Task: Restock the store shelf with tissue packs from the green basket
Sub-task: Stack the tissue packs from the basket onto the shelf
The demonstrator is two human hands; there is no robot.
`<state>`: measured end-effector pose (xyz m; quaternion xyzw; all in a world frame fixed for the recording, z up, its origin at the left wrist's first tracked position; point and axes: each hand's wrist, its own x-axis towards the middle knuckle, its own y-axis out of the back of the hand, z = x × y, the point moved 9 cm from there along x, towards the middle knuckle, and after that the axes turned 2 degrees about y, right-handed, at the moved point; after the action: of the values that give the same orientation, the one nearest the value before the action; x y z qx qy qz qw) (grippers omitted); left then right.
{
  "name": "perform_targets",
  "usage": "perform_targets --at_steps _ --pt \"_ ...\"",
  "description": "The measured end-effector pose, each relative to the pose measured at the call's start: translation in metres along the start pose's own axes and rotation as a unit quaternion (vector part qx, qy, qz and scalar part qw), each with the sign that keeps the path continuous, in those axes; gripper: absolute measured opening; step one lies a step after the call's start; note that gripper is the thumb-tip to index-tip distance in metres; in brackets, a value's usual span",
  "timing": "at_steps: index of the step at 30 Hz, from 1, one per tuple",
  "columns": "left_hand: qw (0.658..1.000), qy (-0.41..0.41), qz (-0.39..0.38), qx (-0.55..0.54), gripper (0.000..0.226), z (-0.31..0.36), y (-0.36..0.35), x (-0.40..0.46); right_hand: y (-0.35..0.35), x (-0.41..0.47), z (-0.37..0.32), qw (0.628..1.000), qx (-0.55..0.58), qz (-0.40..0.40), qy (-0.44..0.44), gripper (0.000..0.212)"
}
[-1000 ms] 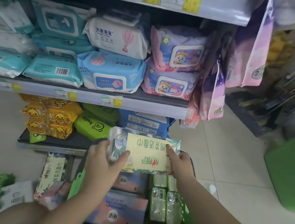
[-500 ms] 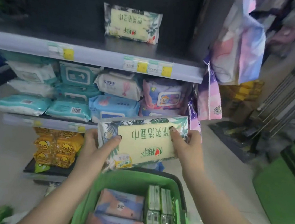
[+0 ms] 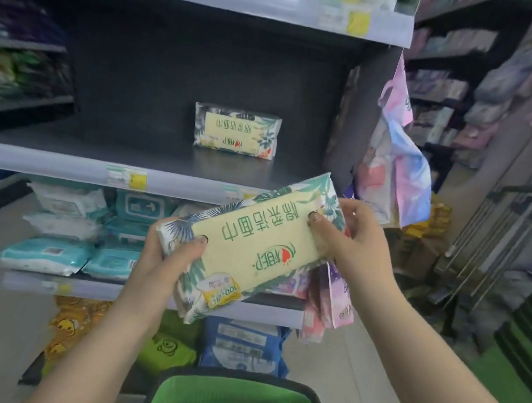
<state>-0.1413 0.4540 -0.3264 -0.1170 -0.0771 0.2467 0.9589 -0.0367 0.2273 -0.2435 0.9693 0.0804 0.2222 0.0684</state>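
A tissue pack (image 3: 253,246) with a pale yellow label and green leaf print is held tilted in front of the shelves. My left hand (image 3: 165,256) grips its lower left end and my right hand (image 3: 349,240) grips its upper right end. On the dark shelf (image 3: 98,146) above stands one matching tissue pack (image 3: 236,130), upright near the back. The green basket (image 3: 229,396) sits below my arms at the bottom edge, with a few packs showing inside.
Wet-wipe packs (image 3: 66,225) fill the shelf below the dark one. Yellow duck packs (image 3: 68,328) and a blue pack (image 3: 241,344) lie on the lowest shelf. Pink and purple bags (image 3: 394,169) hang at the shelf's right end. Green baskets (image 3: 531,334) are stacked at the far right.
Both hands have lifted the pack up out of the basket to the level of the dark shelf. The view has tilted upward, so the basket has dropped to the bottom edge.
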Motion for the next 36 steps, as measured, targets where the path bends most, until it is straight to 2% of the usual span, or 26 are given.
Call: perform_targets --at_steps 1,3,5,7,8,10,12,16,19,24,27,29,30,32,33,34,36 --pt "1.0 0.01 -0.003 -0.028 0.051 -0.002 -0.001 0.003 -0.001 0.003 -0.008 1.0 0.011 -0.006 0.009 0.027" --pt "0.996 0.026 -0.009 -0.08 0.076 -0.008 -0.004 0.007 -0.006 0.004 -0.021 0.999 0.019 -0.011 0.026 0.048" --pt "0.99 0.028 0.005 -0.135 0.078 -0.009 -0.008 0.013 -0.014 0.001 -0.023 1.0 0.017 0.001 0.022 0.081" --pt "0.981 0.033 0.026 -0.188 0.075 -0.01 -0.017 0.018 -0.035 -0.009 -0.019 0.999 0.049 -0.016 -0.003 0.098" --pt "0.977 0.035 0.034 -0.207 0.072 -0.009 -0.024 0.019 -0.05 -0.015 -0.016 0.996 0.084 -0.041 -0.015 0.095" --pt "0.975 0.029 0.042 -0.218 0.067 -0.006 -0.039 0.019 -0.082 -0.022 -0.012 0.985 0.134 -0.105 -0.026 0.071" --pt "0.976 0.018 0.06 -0.21 0.061 -0.003 -0.048 0.019 -0.098 -0.019 -0.004 0.98 0.157 -0.119 -0.027 0.062" --pt "0.983 0.023 0.064 -0.169 0.084 0.0 -0.051 0.026 -0.098 0.003 0.006 0.968 0.215 -0.115 -0.061 0.061" --pt "0.992 0.047 0.028 -0.115 0.07 -0.002 -0.053 0.036 -0.09 0.019 0.005 0.973 0.185 -0.128 -0.058 0.06" --pt "0.996 0.061 -0.059 -0.02 0.059 0.012 -0.06 0.058 -0.077 0.06 -0.02 0.985 0.097 -0.14 0.027 0.076" --pt "0.995 0.044 -0.085 0.024 0.015 0.027 -0.064 0.076 -0.075 0.09 -0.04 0.982 -0.09 -0.129 0.104 0.101" --pt "0.994 0.046 -0.09 0.047 0.011 0.033 -0.068 0.092 -0.083 0.106 -0.056 0.933 -0.283 -0.14 0.171 0.102" --pt "0.992 0.046 -0.091 0.067 0.012 0.034 -0.069 0.101 -0.09 0.112 -0.064 0.886 -0.387 -0.145 0.209 0.097" --pt "0.99 0.049 -0.089 0.099 0.022 0.035 -0.073 0.119 -0.109 0.118 -0.077 0.754 -0.566 -0.132 0.306 0.09" --pt "0.99 0.055 -0.085 0.101 0.034 0.034 -0.076 0.128 -0.122 0.119 -0.081 0.693 -0.617 -0.124 0.35 0.087" --pt "0.989 0.062 -0.084 0.106 0.042 0.032 -0.078 0.136 -0.134 0.122 -0.081 0.649 -0.647 -0.123 0.382 0.084" --pt "0.987 0.071 -0.086 0.119 0.048 0.027 -0.081 0.147 -0.151 0.133 -0.071 0.605 -0.677 -0.137 0.395 0.083"
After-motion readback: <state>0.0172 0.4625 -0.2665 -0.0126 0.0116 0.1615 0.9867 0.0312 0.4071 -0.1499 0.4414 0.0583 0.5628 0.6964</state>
